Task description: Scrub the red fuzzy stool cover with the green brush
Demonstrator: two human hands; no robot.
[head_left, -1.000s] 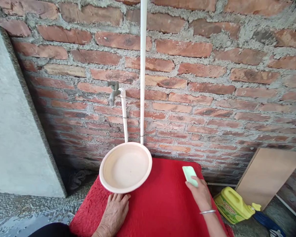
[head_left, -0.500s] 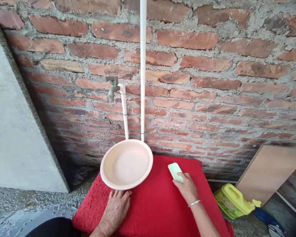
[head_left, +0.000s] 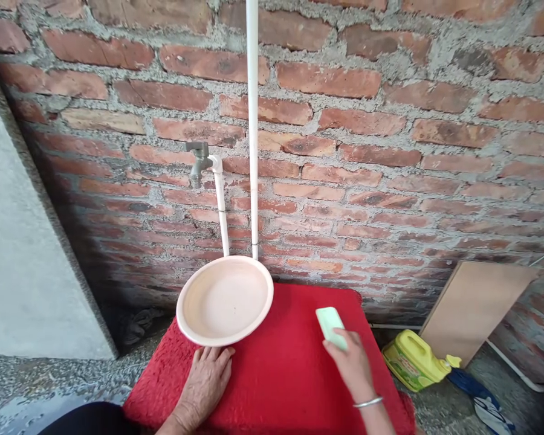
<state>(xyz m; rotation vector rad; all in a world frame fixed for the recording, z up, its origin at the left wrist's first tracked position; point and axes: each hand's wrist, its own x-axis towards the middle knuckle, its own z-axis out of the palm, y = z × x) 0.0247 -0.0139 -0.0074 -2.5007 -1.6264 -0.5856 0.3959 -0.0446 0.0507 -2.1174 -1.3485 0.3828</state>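
Note:
My right hand grips a pale green, flat, rounded rectangular object just over the right side of the red cloth; I cannot make out its exact kind. A silvery bangle circles that wrist. My left hand lies flat on the cloth, fingers stretched out, with the tips at or just under the near rim of a pale pink plastic basin. The basin stands at the back left of the cloth-covered surface. Only a few dark specks show inside it.
A metal tap on a white pipe rises behind the basin, before a brick wall. To the right are a yellow jug, a leaning board and blue slippers. A grey slab stands left, over wet floor.
My right hand has come slightly nearer to me with the pale green object. The whole view has shifted a little. My left hand stays by the basin.

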